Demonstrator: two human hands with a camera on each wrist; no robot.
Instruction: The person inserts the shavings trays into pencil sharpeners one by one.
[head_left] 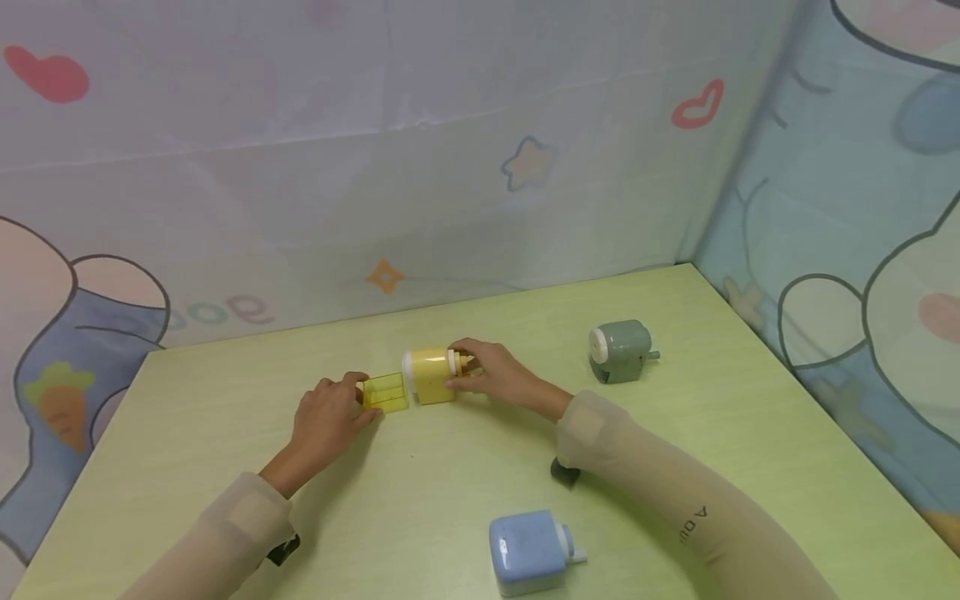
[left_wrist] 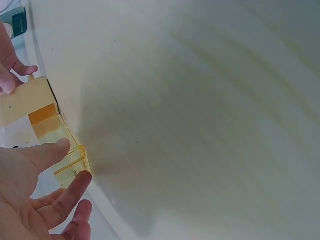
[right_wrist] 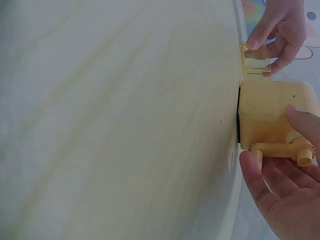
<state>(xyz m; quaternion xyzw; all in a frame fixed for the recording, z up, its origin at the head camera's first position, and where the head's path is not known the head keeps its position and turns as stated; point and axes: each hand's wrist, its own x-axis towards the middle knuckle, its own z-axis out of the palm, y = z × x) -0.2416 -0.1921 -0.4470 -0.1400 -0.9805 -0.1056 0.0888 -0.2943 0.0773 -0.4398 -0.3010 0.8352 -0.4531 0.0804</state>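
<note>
A yellow crank pencil sharpener point(head_left: 432, 379) stands upright on the table, its white front facing left and its crank on the right. My right hand point(head_left: 491, 371) grips it at the crank end, thumb on the body in the right wrist view. Just left of the sharpener is its clear yellow shavings drawer point(head_left: 387, 393), which looks empty. My left hand point(head_left: 326, 421) pinches the drawer's outer end between thumb and fingers. In the left wrist view, the drawer point(left_wrist: 71, 160) lines up with the opening low in the sharpener's front.
A grey-green crank sharpener point(head_left: 626, 350) stands at the back right of the light green table point(head_left: 187, 442). Near the front edge sits a blue one point(head_left: 527, 550), below the right forearm. A printed cloth point(head_left: 315, 208) hangs behind the table.
</note>
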